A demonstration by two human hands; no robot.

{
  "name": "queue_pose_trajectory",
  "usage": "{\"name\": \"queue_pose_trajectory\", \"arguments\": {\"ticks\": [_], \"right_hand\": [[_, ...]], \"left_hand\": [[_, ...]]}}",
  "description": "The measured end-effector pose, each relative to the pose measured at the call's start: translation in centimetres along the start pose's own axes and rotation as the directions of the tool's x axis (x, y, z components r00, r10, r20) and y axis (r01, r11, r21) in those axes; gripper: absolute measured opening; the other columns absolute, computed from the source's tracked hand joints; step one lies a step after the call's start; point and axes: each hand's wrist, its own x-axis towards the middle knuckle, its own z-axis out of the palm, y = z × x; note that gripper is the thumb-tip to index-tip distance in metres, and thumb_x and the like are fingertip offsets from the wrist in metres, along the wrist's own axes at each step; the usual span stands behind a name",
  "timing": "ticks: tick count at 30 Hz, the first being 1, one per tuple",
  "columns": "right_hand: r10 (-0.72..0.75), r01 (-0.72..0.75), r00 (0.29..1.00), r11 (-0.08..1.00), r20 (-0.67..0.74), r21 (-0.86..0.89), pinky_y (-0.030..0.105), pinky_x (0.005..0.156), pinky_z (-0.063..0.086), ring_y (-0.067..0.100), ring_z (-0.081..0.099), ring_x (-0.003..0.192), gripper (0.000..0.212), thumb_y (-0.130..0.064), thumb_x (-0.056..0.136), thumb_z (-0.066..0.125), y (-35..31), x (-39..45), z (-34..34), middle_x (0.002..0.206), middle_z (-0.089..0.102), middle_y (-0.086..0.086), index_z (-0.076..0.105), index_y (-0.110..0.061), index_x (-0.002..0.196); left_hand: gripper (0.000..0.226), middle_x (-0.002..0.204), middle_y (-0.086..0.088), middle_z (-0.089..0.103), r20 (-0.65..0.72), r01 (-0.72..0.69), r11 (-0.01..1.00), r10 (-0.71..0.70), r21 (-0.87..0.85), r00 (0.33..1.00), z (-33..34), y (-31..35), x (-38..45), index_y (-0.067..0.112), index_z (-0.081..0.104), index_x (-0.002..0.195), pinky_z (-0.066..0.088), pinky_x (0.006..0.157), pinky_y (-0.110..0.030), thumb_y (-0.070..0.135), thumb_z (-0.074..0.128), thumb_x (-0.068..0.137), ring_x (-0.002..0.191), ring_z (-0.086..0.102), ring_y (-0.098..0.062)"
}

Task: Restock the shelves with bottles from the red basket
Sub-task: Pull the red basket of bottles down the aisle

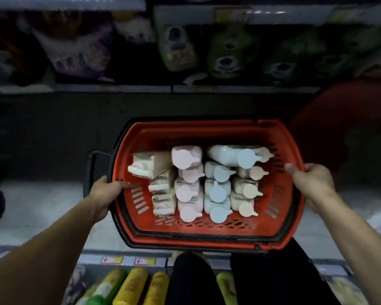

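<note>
A red basket (207, 133) with a black rim sits in the middle of the view, above a pale floor. Inside stand several pump bottles in rows: pink-capped (186, 159), blue-capped (218, 192) and beige-capped (250, 190) ones, with cream-coloured bottles (151, 165) lying at the left. One blue-capped bottle (229, 155) lies across the far right. My left hand (105, 192) grips the basket's left rim. My right hand (310, 183) grips its right rim.
Shelves face me: green and white pouches (178, 47) and a purple bag (79, 51) on the far shelf, yellow bottles (132, 287) on the near lower shelf. A red object (343, 128) sits at the right. A black basket handle (90, 172) sticks out left.
</note>
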Motion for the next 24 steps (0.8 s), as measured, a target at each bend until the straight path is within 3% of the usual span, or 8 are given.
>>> {"name": "queue_pose_trajectory", "arguments": {"ticks": [7, 11, 16, 19, 22, 24], "right_hand": [[0.276, -0.224, 0.957, 0.896, -0.085, 0.384, 0.054, 0.084, 0.060, 0.030, 0.074, 0.074, 0.033, -0.043, 0.081, 0.072, 9.5, -4.1, -5.1, 0.076, 0.077, 0.009, 0.073, -0.009, 0.080], [0.439, -0.304, 0.889, 0.779, -0.129, 0.549, 0.040, 0.075, 0.056, 0.027, 0.066, 0.067, 0.036, -0.033, 0.090, 0.071, 11.7, -10.2, -8.4, 0.069, 0.070, 0.014, 0.071, 0.000, 0.075], [0.586, -0.346, 0.809, 0.531, -0.040, 0.774, 0.043, 0.072, 0.061, 0.028, 0.072, 0.067, 0.032, -0.029, 0.092, 0.070, 18.4, -13.5, -9.1, 0.070, 0.075, 0.013, 0.074, -0.002, 0.076], [0.679, -0.381, 0.734, 0.390, 0.018, 0.838, 0.034, 0.062, 0.057, 0.028, 0.071, 0.067, 0.032, -0.034, 0.094, 0.066, 21.2, -14.0, -9.2, 0.076, 0.073, 0.013, 0.073, -0.004, 0.083], [0.777, -0.385, 0.622, 0.193, 0.099, 0.903, 0.043, 0.073, 0.060, 0.031, 0.072, 0.072, 0.035, -0.039, 0.095, 0.064, 24.8, -13.8, -9.0, 0.078, 0.074, 0.012, 0.073, -0.007, 0.085], [0.814, -0.394, 0.561, 0.105, 0.149, 0.913, 0.039, 0.071, 0.057, 0.030, 0.069, 0.072, 0.038, -0.040, 0.096, 0.062, 27.0, -13.6, -9.2, 0.076, 0.071, 0.011, 0.071, -0.005, 0.086]], "left_hand": [[0.043, 0.102, -0.018, 0.069, 0.084, -0.246, 0.910, 0.231, 0.335, 0.969, 4.4, 11.9, -4.7, 0.004, 0.061, 0.116, 0.057, 0.080, -0.041, 0.004, 0.079, 0.077, 0.085, 0.069, -0.032], [0.036, 0.098, -0.013, 0.069, 0.228, -0.438, 0.752, 0.375, 0.492, 0.899, 10.3, 18.6, -9.5, 0.004, 0.067, 0.108, 0.056, 0.069, -0.029, 0.000, 0.081, 0.075, 0.081, 0.067, -0.027], [0.030, 0.105, -0.013, 0.070, 0.421, -0.601, 0.497, 0.433, 0.626, 0.797, 20.5, 22.8, -15.2, 0.008, 0.069, 0.102, 0.054, 0.084, -0.038, 0.010, 0.082, 0.076, 0.085, 0.067, -0.027], [0.040, 0.119, -0.016, 0.069, 0.521, -0.680, 0.341, 0.453, 0.649, 0.724, 27.3, 23.3, -18.6, 0.004, 0.070, 0.115, 0.051, 0.100, -0.046, 0.011, 0.082, 0.077, 0.110, 0.065, -0.034], [0.049, 0.122, -0.021, 0.066, 0.603, -0.737, 0.214, 0.454, 0.641, 0.656, 35.2, 22.1, -23.0, 0.001, 0.067, 0.120, 0.049, 0.102, -0.047, 0.016, 0.083, 0.076, 0.115, 0.062, -0.038], [0.049, 0.115, -0.017, 0.068, 0.654, -0.775, 0.142, 0.456, 0.615, 0.603, 40.0, 20.9, -25.6, 0.004, 0.069, 0.115, 0.051, 0.097, -0.043, 0.016, 0.086, 0.070, 0.105, 0.064, -0.032]]}}
